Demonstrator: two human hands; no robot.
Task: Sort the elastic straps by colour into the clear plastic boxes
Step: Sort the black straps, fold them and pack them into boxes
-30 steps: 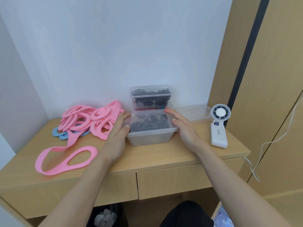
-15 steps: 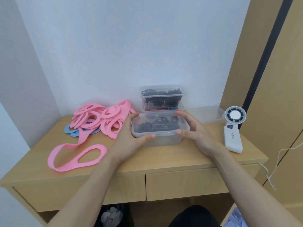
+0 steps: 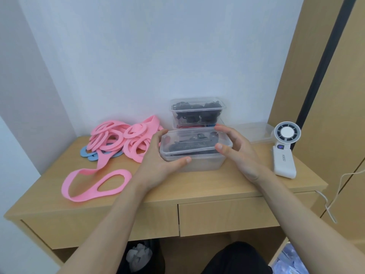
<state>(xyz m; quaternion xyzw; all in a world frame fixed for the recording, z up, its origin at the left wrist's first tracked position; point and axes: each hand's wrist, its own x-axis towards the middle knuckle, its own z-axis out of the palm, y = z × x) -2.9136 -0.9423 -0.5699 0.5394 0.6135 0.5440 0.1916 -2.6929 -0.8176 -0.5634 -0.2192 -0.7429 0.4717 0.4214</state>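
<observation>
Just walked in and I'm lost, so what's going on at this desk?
A person grips a clear plastic box of dark straps at the middle of the wooden desk, the left hand and right hand at its two ends. Behind it, two more clear boxes stand stacked, the top one holding dark straps. A pile of pink elastic straps, with a few blue ones under it, lies unsorted at the left.

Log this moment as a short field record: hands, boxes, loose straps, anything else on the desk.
left hand: grips front box, left end
right hand: grips its right end
front box contents: dark straps
behind: stacked boxes
loose: pink straps over blue straps
also: white fan
</observation>
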